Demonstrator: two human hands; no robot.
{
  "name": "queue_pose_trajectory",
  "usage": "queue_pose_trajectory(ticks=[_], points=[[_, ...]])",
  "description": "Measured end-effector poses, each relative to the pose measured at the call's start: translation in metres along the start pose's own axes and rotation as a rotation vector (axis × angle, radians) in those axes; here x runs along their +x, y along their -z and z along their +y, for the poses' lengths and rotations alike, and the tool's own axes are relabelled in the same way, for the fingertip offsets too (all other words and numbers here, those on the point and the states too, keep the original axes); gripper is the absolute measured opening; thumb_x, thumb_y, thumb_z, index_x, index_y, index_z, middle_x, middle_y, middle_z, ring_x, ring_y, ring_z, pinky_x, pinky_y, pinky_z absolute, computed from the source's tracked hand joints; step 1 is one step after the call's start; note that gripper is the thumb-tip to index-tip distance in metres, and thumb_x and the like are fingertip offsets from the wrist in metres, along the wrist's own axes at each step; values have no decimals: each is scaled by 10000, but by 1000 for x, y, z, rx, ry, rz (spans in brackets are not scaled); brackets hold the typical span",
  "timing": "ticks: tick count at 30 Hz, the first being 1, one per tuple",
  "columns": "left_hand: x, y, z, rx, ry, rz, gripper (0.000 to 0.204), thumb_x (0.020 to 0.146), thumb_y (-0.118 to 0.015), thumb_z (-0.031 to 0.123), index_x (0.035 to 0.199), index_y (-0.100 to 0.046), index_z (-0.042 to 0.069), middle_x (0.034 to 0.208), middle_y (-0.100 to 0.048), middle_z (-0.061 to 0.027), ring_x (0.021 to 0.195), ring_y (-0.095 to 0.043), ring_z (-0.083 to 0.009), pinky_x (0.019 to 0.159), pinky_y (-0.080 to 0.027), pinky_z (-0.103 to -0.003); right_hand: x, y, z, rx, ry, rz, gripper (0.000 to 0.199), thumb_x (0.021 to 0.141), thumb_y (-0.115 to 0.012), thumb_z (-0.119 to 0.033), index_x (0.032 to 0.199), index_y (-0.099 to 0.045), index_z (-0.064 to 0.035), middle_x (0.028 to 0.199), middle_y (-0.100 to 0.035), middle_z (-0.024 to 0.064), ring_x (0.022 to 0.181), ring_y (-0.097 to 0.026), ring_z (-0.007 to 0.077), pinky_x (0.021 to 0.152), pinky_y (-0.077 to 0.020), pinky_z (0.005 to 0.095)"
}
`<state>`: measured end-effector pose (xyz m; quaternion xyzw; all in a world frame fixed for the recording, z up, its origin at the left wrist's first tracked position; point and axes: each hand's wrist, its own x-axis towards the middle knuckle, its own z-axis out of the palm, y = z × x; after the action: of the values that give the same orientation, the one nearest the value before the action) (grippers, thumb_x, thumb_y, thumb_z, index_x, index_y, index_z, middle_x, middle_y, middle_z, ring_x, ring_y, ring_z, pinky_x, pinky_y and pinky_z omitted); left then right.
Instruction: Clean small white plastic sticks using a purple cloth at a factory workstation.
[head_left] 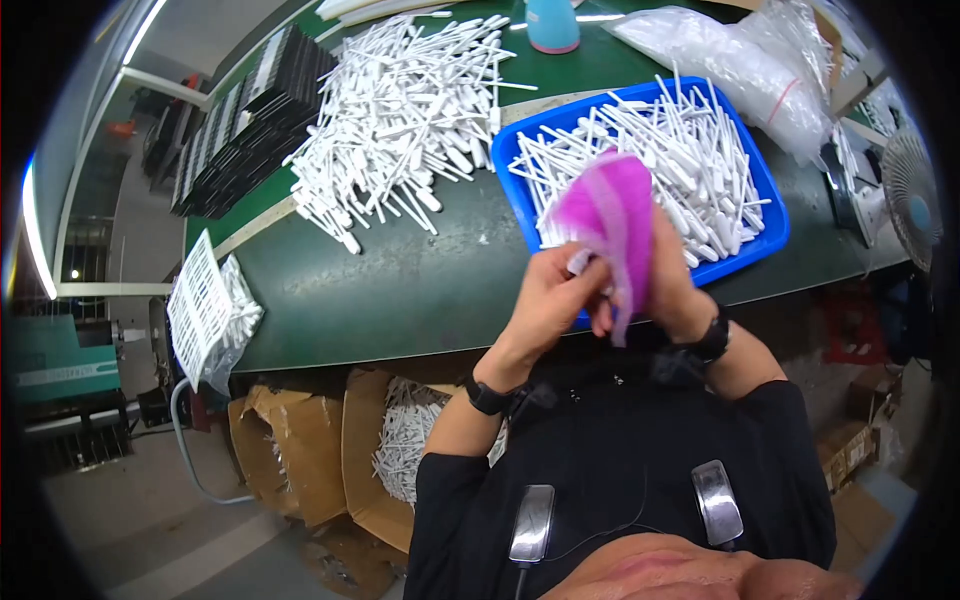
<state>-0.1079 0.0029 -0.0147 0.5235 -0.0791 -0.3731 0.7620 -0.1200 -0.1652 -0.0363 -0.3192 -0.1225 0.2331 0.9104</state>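
Both hands meet over the near edge of the blue tray (772,232). My right hand (672,270) is closed on a bright purple cloth (603,203) with a pale band, which hides most of its fingers. Beside it my left hand (550,290) is pinched shut against the cloth's near side. A small white piece (578,262) shows between its thumb and fingers; the rest of that piece is hidden. Under and beyond the cloth, the tray is heaped with white plastic sticks (690,150) that have thicker paddle-like ends.
A large pile of similar white sticks (410,110) lies on the green table (370,300). Stacked black trays (265,110) stand at the far left, a bagged bundle (215,305) at the near left. Clear plastic bags (735,70) and a fan (908,195) are right. Cardboard boxes (300,450) sit below.
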Motion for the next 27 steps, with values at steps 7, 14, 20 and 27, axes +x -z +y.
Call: queue_pose_trajectory(ticks=[7, 14, 20, 27], points=[[-16, 12, 32, 699, -491, 296, 216, 899, -579, 151, 798, -669, -17, 704, -641, -37, 495, -509, -58, 449, -358, -191, -1, -23, -2, -238, 163, 479, 312, 970, -381, -228, 1120, -536, -3, 988, -622, 79, 898, -600, 134, 793, -478, 244], [-9, 6, 39, 337, -455, 351, 258, 927, -540, 179, 825, -667, -22, 638, -598, -9, 507, -451, -17, 451, -326, -164, 8, -41, -4, -802, 66, 121, 300, 960, -441, -255, 1092, -511, 5, 906, -610, 79, 818, -555, 149, 757, -432, 288], [-14, 31, 41, 50, -458, 419, 308, 947, -504, 230, 832, -640, -20, 581, -504, 24, 466, -401, -24, 406, -275, -176, 2, -47, 3, -1083, 88, 177, 221, 933, -486, -219, 973, -507, -3, 788, -573, 135, 728, -555, 195, 673, -431, 315], [20, 41, 39, -245, -391, 456, 281, 947, -495, 251, 810, -582, 22, 547, -448, 20, 410, -377, -58, 371, -266, -190, -17, -39, -4, -1462, -79, 291, 312, 921, -478, -176, 1161, -465, 24, 801, -600, 100, 789, -587, 185, 713, -445, 324]])
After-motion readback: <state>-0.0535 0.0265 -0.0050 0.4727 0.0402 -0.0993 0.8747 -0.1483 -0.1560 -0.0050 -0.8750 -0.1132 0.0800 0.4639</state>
